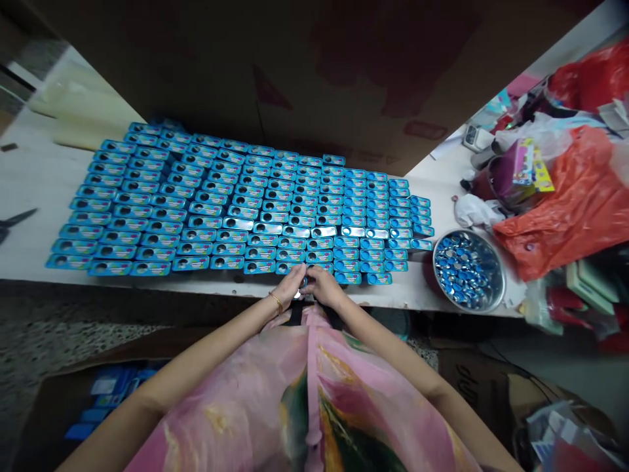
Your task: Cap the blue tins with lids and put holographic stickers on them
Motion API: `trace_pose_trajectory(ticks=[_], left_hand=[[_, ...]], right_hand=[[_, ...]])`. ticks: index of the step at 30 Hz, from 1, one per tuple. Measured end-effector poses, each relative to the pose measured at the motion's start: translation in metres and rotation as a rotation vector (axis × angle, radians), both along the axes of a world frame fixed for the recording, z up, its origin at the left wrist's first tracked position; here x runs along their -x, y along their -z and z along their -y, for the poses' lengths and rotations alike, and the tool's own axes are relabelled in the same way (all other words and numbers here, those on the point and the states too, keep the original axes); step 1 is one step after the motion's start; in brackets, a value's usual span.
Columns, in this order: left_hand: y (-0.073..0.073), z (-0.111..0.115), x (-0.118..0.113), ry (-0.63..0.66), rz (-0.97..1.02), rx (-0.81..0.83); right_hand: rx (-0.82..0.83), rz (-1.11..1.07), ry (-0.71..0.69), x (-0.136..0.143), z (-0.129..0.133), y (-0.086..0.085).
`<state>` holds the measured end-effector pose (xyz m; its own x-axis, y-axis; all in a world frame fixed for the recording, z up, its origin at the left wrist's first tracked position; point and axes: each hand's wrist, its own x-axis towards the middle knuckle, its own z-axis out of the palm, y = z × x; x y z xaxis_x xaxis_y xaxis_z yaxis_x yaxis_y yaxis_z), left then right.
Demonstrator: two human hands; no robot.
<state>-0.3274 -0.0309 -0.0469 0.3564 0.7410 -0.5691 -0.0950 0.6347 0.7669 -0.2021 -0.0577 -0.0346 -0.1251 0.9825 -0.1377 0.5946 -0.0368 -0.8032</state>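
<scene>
Rows of small blue tins [191, 248] with labels cover the white table [29, 177]; many show a round dark hollow, while those at the right show blue circles. My left hand [289, 286] and my right hand [322, 286] meet at the table's front edge, below the nearest row. Between their fingers is a small shiny piece, mostly hidden. The fingers of both hands are bent round it. A steel bowl [500, 278] at the right holds many blue and silver round pieces [464, 269].
Behind the tins stands a large cardboard box [295, 78]. Red plastic bags [580, 203] and a dark red container [486, 180] crowd the right side. Scissors [17, 219] lie at the far left. An open box [54, 393] with blue packs is below left.
</scene>
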Motion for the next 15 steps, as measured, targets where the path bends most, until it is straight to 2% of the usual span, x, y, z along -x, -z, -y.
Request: trace_pose_trajectory(ticks=[3,5,7,10,13,15], left_hand=[[0.002,0.002,0.006,0.044,0.006,-0.034],[0.002,0.0,0.011,0.07,0.042,-0.02],[0.001,-0.004,0.015,0.064,0.102,0.036],[0.0,-0.008,0.018,-0.009,0.179,0.161],[-0.001,-0.007,0.017,-0.058,0.194,0.226],[-0.002,-0.006,0.017,-0.041,0.199,0.223]], right_hand=[[-0.038,-0.107,0.063,-0.002,0.001,0.004],[0.0,-0.186,0.139,-0.004,-0.003,0.007],[0.071,-0.229,0.159,-0.006,-0.006,0.01],[0.06,-0.169,0.077,-0.002,-0.006,0.006],[-0.098,0.044,-0.052,0.006,0.0,-0.004],[-0.166,0.161,-0.156,0.011,0.002,-0.011]])
